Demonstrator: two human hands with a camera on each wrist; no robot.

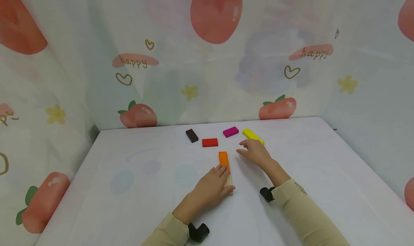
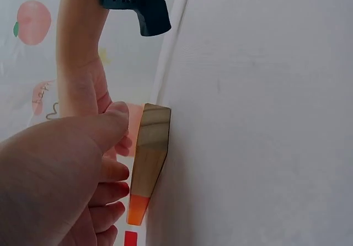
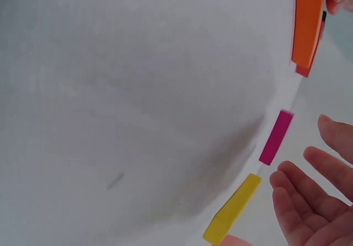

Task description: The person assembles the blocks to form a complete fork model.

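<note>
In the head view an orange block (image 1: 223,156) lies lengthwise on the table, with a plain wooden block (image 1: 230,181) in line with it on the near side. My left hand (image 1: 210,186) is over their left side, fingers extended along the orange block and thumb by the wooden one. The left wrist view shows the wooden block's grained end (image 2: 154,127). My right hand (image 1: 255,152) hovers with loosely bent fingers just in front of a yellow block (image 1: 253,135); nothing is in its grasp. The right wrist view shows its fingers spread near the yellow block (image 3: 231,210).
Behind the orange block lie a red block (image 1: 210,142), a dark brown block (image 1: 192,135) and a magenta block (image 1: 230,132). A white cloth covers the table (image 1: 106,213). Fruit-printed curtains (image 1: 207,73) stand along the back and sides.
</note>
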